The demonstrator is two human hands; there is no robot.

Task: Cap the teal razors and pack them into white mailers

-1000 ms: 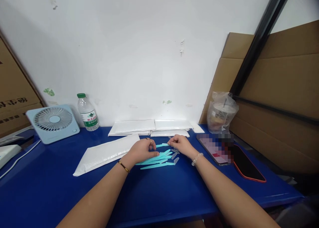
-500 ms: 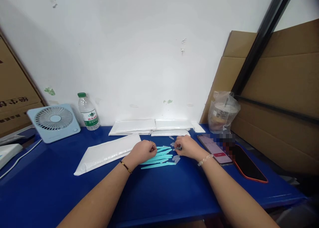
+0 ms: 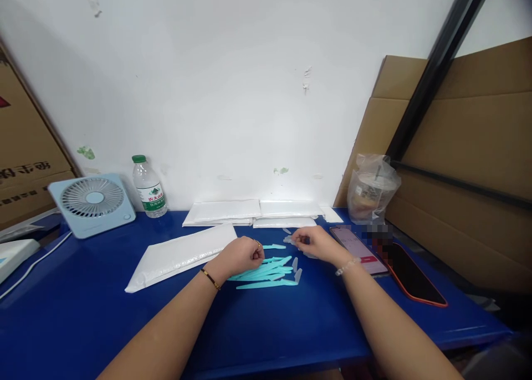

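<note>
My left hand [image 3: 245, 255] is closed over the left end of a turquoise eyebrow razor [image 3: 275, 247], whose slim blade end sticks out to the right. Below it several more turquoise razors [image 3: 266, 272] lie in a loose, overlapping pile on the blue table. My right hand [image 3: 313, 242] is pinched at a small clear blade cap [image 3: 290, 239], which shows at the fingertips. Two frosted caps [image 3: 298, 275] rest by the tips of the lower razors. A white bubble mailer [image 3: 178, 255] lies to the left, partly behind my left hand.
White mailers [image 3: 224, 211] are stacked along the wall. A blue fan [image 3: 93, 203] and water bottle [image 3: 149, 189] stand at left. On the right are a bagged drink cup [image 3: 369, 194], a lit phone [image 3: 353, 244], an orange-edged phone [image 3: 415, 275] and cardboard [image 3: 477, 136].
The razor pile has shifted slightly toward me and spread, leaving one razor apart at my left hand. My right hand has turned a little beside the caps.
</note>
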